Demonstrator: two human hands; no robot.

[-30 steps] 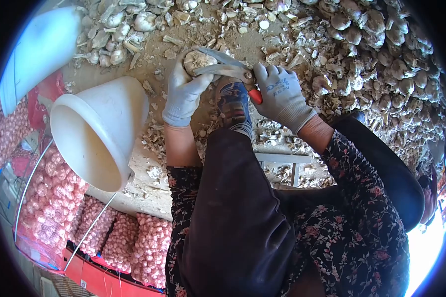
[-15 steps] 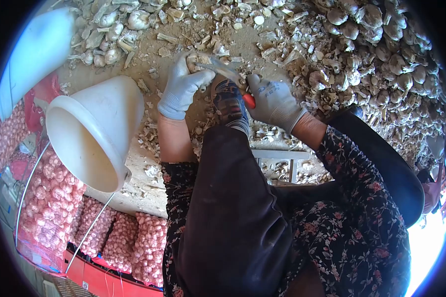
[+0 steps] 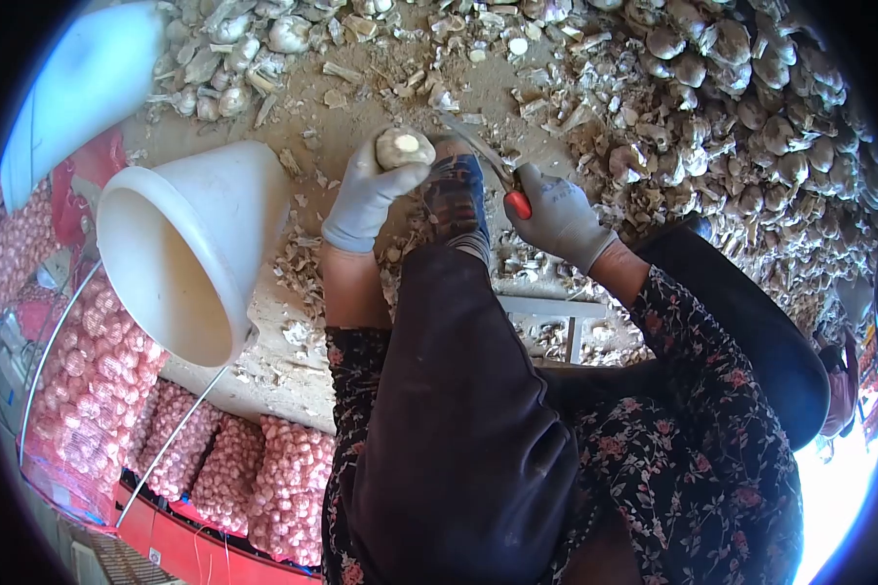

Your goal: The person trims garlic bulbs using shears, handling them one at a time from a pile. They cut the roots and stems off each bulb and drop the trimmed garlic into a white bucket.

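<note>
A whitish garlic bulb (image 3: 400, 148) with a pale round cut face sits in my left hand (image 3: 366, 200), the gloved fingers and thumb wrapped round it. My right hand (image 3: 561, 216), also gloved, grips the red handle of a knife (image 3: 483, 148). Its blade slants up and left, its tip near the bulb but apart from it. Below the blade is a shoe (image 3: 454, 190) at the end of my bent leg. Dry garlic scraps (image 3: 442, 96) lie on the ground beyond both hands.
A white bucket (image 3: 234, 205) lies tipped on its side at the left. Net sacks of garlic (image 3: 293, 478) stand at the lower left. Heaped garlic (image 3: 751, 127) covers the upper right, with a smaller pile (image 3: 229, 58) at the upper left. A metal frame (image 3: 541, 307) is beside my knee.
The knife has moved right, away from the bulb, along with my right hand. My left hand has turned, and the bulb's cut face now shows.
</note>
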